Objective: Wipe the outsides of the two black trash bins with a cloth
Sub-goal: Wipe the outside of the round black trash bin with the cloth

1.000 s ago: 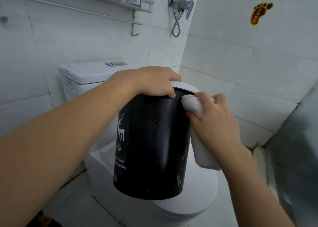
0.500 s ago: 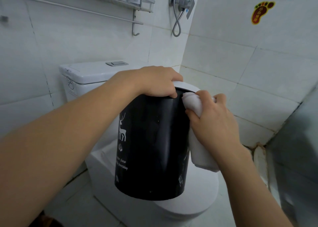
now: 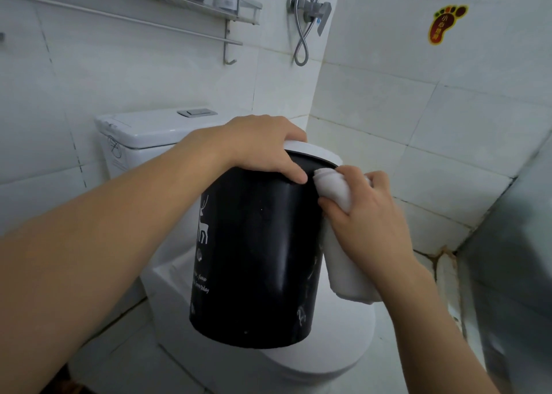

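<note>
On the closed toilet lid [image 3: 337, 360], my left hand [image 3: 257, 148] grips the tilted black bin [image 3: 257, 259] by its rim while my right hand [image 3: 367, 214] clutches the cloth [image 3: 334, 187] against its side. The bin seems light, stiff, slick plastic, so I judge the rim the surest hold; the cloth is soft.

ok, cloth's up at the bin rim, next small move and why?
Probably drag the white cloth down the black bin's right side. The right hand presses it just under the rim, the left hand grips the top edge to steady the bin, and the wall below looks smudged.
</note>
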